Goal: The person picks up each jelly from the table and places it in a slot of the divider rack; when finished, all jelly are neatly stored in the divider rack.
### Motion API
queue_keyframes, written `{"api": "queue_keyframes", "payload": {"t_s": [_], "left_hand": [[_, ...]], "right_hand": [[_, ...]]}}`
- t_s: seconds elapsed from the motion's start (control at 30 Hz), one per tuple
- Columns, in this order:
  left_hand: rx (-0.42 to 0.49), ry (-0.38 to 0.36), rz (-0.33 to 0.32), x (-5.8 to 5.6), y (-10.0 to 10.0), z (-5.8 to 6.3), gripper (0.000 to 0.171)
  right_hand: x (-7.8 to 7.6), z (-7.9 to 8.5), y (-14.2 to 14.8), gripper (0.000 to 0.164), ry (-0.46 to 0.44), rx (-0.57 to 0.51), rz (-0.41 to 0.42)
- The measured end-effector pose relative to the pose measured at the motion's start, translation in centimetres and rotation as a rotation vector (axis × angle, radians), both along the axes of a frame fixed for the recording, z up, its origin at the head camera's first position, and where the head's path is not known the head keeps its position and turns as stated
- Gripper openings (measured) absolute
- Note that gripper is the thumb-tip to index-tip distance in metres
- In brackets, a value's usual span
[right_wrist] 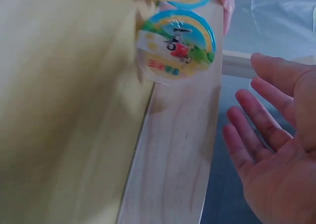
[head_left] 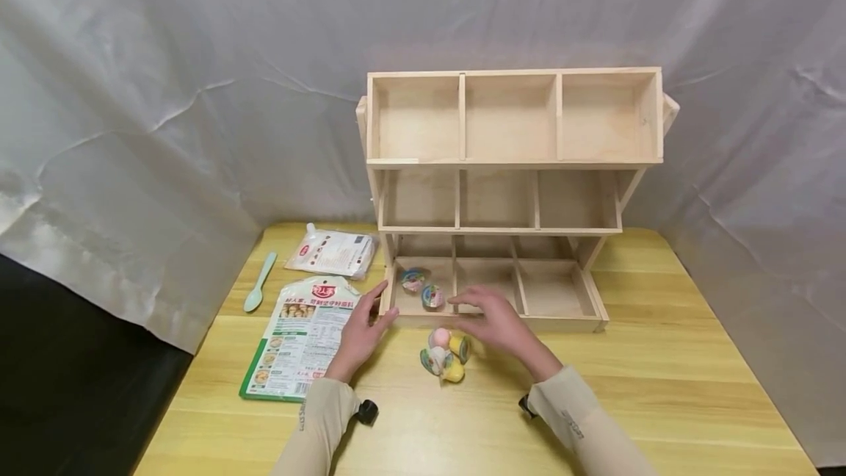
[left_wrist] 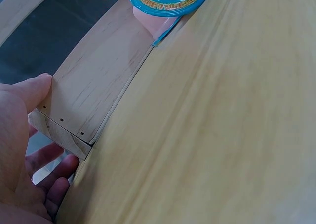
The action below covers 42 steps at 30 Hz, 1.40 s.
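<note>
A wooden three-tier rack [head_left: 515,164] with divided compartments stands on the table. Its bottom-left compartment holds two small jelly cups [head_left: 432,297] with printed lids. Several more jelly cups [head_left: 452,369] lie clustered on the table against the front board, pink and yellow contents showing. My left hand [head_left: 360,336] grips the rack's lower left front corner, thumb at the front board and fingers round the outer side. Just right of the cups, my right hand [head_left: 497,322] hovers over the front edge, fingers spread and holding nothing. In the right wrist view one cup's lid [right_wrist: 177,49] faces the camera.
Left of the rack lie a white printed packet [head_left: 333,252] and a larger green-edged food pouch [head_left: 307,340], partly beneath my left arm. A pale green spoon [head_left: 260,283] is at the table's left edge. Grey sheeting [head_left: 198,57] hangs behind and at the sides.
</note>
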State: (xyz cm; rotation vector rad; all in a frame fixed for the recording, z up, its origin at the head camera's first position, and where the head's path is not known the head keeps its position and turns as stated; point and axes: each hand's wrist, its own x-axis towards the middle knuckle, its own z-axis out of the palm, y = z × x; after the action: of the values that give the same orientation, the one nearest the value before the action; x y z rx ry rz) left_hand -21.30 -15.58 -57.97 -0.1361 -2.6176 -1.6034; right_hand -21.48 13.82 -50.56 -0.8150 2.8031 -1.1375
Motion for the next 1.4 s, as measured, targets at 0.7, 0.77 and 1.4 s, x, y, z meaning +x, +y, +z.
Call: {"api": "queue_keyframes", "payload": {"t_s": [0.7,0.77,1.4], "left_hand": [[-0.005,0.005,0.006,0.1,-0.1,0.0,0.066],[-0.003,0.006,0.006,0.1,0.0,0.0,0.065],[-0.003,-0.002,-0.003,0.2,0.1,0.3,0.065]], "right_hand": [[3.4,-2.9,0.3,0.035,-0.048,0.049,0.082],[3.5,-3.0,0.3,0.034,-0.059,0.048,0.087],[3.3,-3.2,0.2,0.030,-0.020,0.047,0.069]]}}
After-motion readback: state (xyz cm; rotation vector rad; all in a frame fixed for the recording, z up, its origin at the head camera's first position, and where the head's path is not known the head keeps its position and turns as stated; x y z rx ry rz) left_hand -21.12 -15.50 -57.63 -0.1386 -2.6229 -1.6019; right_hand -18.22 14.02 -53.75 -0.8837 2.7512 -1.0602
